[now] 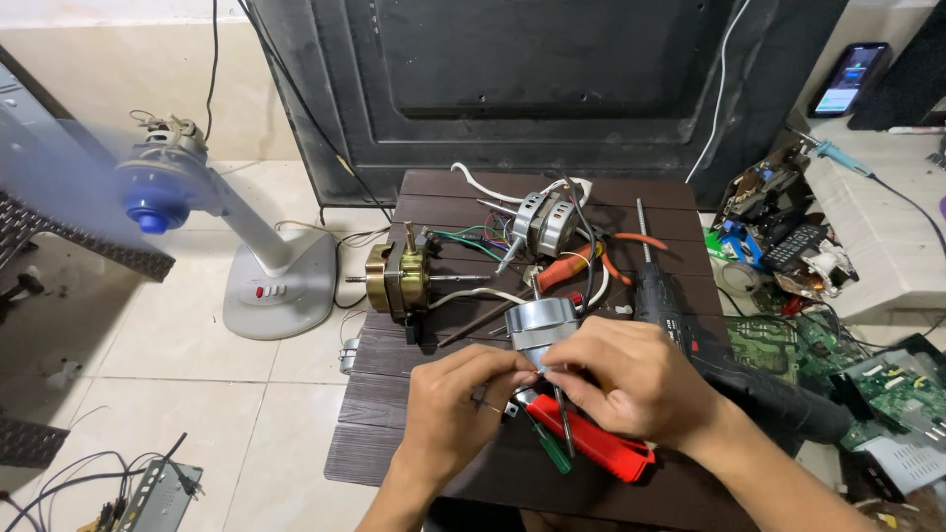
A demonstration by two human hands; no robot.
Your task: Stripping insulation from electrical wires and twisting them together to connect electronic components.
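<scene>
Just below the middle of the frame, both hands meet over a small dark wooden table [389,433]. The left hand [455,409] has its fingers curled, thumb and forefinger pinching at the lower edge of a small silver motor [540,327]. The right hand [631,379] is cupped around the motor's right side, fingertips pressed to the same spot, so the two hands touch. The motor sits at the centre of the frame, raised a little above the tabletop. Directly under the hands lie a red tool [591,443] and a green-handled screwdriver [552,445]. A black drill [680,315] lies just right of the hands. Higher on the table are a brass-coloured motor [396,281] at left and a grey motor [544,222] with loose wires. A fan stand [246,246] occupies the tiled floor at upper left.
</scene>
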